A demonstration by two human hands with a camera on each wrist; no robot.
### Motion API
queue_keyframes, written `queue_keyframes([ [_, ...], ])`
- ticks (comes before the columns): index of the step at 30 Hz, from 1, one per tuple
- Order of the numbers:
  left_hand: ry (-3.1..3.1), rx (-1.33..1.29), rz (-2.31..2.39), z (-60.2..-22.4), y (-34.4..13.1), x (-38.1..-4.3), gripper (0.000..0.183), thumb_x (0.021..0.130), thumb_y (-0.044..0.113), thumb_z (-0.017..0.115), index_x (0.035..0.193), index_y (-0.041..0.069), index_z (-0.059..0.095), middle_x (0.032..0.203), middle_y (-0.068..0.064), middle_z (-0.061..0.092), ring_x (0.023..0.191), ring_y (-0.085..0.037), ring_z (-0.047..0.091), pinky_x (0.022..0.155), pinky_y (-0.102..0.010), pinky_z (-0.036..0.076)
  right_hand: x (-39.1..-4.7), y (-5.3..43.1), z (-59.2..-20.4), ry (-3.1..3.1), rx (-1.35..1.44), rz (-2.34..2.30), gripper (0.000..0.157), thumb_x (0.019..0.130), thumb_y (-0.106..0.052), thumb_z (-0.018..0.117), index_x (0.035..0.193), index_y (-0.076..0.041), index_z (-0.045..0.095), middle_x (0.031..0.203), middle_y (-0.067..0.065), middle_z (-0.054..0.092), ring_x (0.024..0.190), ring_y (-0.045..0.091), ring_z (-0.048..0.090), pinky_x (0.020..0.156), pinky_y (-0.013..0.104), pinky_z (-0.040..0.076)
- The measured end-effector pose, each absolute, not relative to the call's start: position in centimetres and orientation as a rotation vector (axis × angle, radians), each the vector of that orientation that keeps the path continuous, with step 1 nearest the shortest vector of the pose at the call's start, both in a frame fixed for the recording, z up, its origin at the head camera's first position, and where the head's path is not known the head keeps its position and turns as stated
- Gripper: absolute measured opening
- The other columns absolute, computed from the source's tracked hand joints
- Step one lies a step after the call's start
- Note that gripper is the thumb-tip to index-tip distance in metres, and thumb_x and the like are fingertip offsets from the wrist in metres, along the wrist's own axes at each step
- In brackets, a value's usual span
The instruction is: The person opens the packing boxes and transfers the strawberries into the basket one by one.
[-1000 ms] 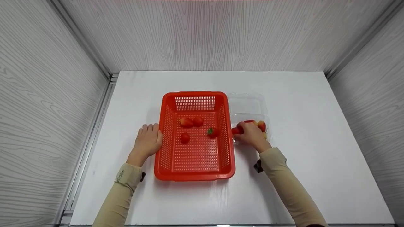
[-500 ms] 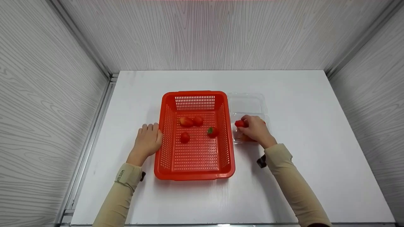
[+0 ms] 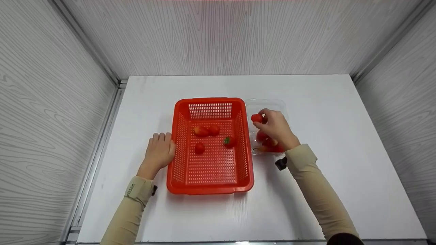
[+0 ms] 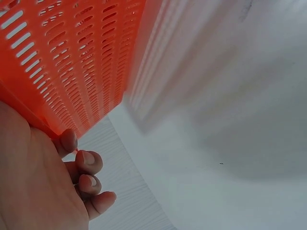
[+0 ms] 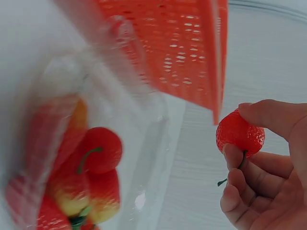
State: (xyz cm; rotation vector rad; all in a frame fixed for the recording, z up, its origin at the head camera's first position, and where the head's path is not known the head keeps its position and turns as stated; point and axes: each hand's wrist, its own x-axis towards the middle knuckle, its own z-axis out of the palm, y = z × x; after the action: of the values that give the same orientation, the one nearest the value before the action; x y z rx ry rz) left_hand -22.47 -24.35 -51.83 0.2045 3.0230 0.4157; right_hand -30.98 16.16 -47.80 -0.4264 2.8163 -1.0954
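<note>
In the head view my left hand (image 3: 159,152) grips the left rim of a red plastic basket (image 3: 211,189); the left wrist view has its fingers (image 4: 88,162) curled beneath the rim. Four is avoided: several red fruits lie in the basket, among them a tomato (image 3: 230,142) with a green top. My right hand (image 3: 276,126) pinches a bumpy red fruit (image 5: 240,133) with a thin dark stem between thumb and fingers, above the clear box near the basket's right rim. Below it, the box (image 5: 151,143) holds red and yellow fruits (image 5: 98,149), partly covered by the hand.
The clear box's lid (image 3: 272,103) lies folded back on the far side, against the basket's right wall. A white tabletop (image 3: 340,163) carries everything. Pale wood-grain panels (image 3: 218,41) stand at the back and both sides.
My right hand has lifted the bumpy red fruit out of the clear box and carried it away from me, toward the lid. The left hand and basket have stayed put.
</note>
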Motion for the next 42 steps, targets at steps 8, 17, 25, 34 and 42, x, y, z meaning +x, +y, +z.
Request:
queue_keyframes([
  [8, 3.042, 0.202, 0.403, -51.9, -24.3, -22.6, 0.027, 0.102, 0.024, 0.034, 0.104, 0.0, 0.047, 0.092, -0.015, 0.042, 0.087, -0.033, 0.038, 0.077, -0.047, 0.033, -31.8, 13.0, -45.5, 2.799, -0.536, -1.232, 0.032, 0.089, -0.019, 0.073, 0.113, 0.001, 0.065, 0.082, 0.012, 0.066, 0.07, 0.02, 0.057, 0.064, 0.033, 0.048],
  [17, 3.073, 0.232, 0.367, -51.9, -24.1, -22.7, 0.026, 0.101, 0.023, 0.035, 0.104, 0.001, 0.047, 0.091, -0.014, 0.043, 0.085, -0.032, 0.04, 0.076, -0.045, 0.035, -31.7, 8.9, -45.3, 2.722, -0.617, -1.302, 0.036, 0.089, -0.02, 0.074, 0.115, 0.003, 0.065, 0.09, 0.013, 0.067, 0.074, 0.02, 0.057, 0.068, 0.033, 0.047],
  [25, 3.068, 0.214, 0.365, -52.0, -24.2, -22.5, 0.027, 0.101, 0.023, 0.037, 0.108, 0.0, 0.048, 0.093, -0.015, 0.044, 0.088, -0.032, 0.04, 0.078, -0.046, 0.035, -31.5, 6.7, -46.8, 2.67, -0.605, -1.289, 0.033, 0.088, -0.02, 0.075, 0.112, 0.001, 0.067, 0.084, 0.01, 0.065, 0.07, 0.017, 0.054, 0.065, 0.031, 0.045],
  [34, 3.065, 0.217, 0.349, -52.0, -24.2, -22.5, 0.027, 0.102, 0.023, 0.035, 0.106, 0.0, 0.047, 0.092, -0.016, 0.043, 0.089, -0.033, 0.039, 0.078, -0.047, 0.034, -30.8, 4.4, -48.7, 2.613, -0.497, -1.251, 0.035, 0.089, -0.023, 0.074, 0.115, -0.002, 0.067, 0.091, 0.008, 0.067, 0.071, 0.017, 0.057, 0.065, 0.031, 0.05],
  [42, 3.068, 0.221, 0.364, -51.9, -24.2, -22.6, 0.028, 0.101, 0.024, 0.034, 0.106, 0.0, 0.047, 0.092, -0.016, 0.044, 0.087, -0.032, 0.039, 0.077, -0.046, 0.035, -30.3, 2.4, -51.2, 2.631, -0.474, -1.12, 0.026, 0.086, -0.021, 0.077, 0.103, -0.003, 0.068, 0.085, 0.006, 0.064, 0.069, 0.017, 0.056, 0.063, 0.031, 0.047],
])
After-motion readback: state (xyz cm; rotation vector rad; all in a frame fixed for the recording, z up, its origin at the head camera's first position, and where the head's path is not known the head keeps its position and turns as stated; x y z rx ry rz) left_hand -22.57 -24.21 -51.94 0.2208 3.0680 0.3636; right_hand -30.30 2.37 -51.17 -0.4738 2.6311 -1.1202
